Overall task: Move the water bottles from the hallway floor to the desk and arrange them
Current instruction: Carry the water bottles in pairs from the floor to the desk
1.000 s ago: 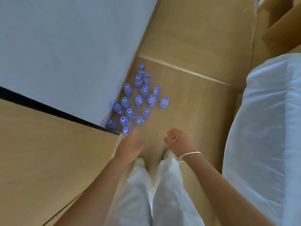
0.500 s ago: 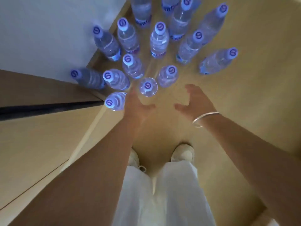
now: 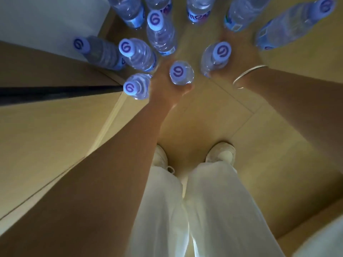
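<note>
Ten capped bottles show in the head view, all upright on the wooden floor (image 3: 278, 112), clustered beside the white wall (image 3: 46, 21) at the top left. Landmark: the centre bottle (image 3: 181, 72), nearest the person's shoes (image 3: 220, 153).

Left hand (image 3: 167, 88): reaches down to the centre bottle, palm against its left side, thumb curled under its near edge. This grip is closed round the centre bottle. The bottle's base is hidden, so whether it is lifted cannot be told.

Right hand (image 3: 239, 52): lies right of the centre bottle, wrapped round the right bottle (image 3: 216, 57); the bottle's body covers the fingers, though the palm presses its far side. This grip holds the right bottle. A thin bangle (image 3: 249, 74) sits on that wrist.

Other bottles: the corner bottle (image 3: 137, 86) stands just left of the centre bottle, touching the left hand's outer edge and next to a dark strip (image 3: 55, 90) at the wall's foot. Two more stand up-left of the centre bottle, one directly beyond it, and four along the top edge, partly cut off.

White trousers (image 3: 185, 210) fill the lower middle, below the centre bottle.
</note>
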`<state>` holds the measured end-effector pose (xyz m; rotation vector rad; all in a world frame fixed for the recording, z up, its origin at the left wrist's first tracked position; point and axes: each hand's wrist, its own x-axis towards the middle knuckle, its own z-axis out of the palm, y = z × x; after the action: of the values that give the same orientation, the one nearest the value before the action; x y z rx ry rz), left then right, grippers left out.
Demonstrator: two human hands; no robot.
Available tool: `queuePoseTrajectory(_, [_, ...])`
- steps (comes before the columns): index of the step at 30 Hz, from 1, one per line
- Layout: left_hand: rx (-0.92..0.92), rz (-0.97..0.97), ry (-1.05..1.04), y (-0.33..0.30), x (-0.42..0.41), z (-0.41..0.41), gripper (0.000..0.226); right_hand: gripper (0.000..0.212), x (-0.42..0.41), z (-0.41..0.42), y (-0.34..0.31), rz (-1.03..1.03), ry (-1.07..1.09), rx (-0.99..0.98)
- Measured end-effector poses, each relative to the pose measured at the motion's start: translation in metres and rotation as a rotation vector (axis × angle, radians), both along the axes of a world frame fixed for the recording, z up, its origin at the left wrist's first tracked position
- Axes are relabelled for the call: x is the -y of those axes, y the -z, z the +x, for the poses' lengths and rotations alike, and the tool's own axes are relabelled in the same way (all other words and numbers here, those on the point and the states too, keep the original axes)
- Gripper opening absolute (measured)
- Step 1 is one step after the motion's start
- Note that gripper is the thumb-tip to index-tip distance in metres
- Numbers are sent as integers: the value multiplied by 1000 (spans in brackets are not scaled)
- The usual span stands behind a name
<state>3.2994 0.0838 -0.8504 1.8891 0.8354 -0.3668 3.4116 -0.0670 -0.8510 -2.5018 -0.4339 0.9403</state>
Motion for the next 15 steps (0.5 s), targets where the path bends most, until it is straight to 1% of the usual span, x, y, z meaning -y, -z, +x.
queuePoseTrajectory(2, [-8,18,20,-34,1,-15,56,60,10,-12,-29,9,-28,7])
queuePoseTrajectory(5, [15,15,30,-99,1,-40,47,61,15,-37,-87,57,-11,-34])
queuePoseTrajectory(8, [-65,72,30,-172,2,-66,57,56,11,-59,-159,179,-66,24])
queuePoseTrajectory(10, [-84,123,6,-223,2,-84,64,55,5,-72,-212,238,-106,63])
queuePoseTrajectory(13, [-85,124,-145,-295,1,-111,73,54,-4,-92,-292,315,-177,176])
queuePoseTrajectory(15, [-84,134,-211,-340,3,-130,76,52,-12,-106,-346,380,-215,213])
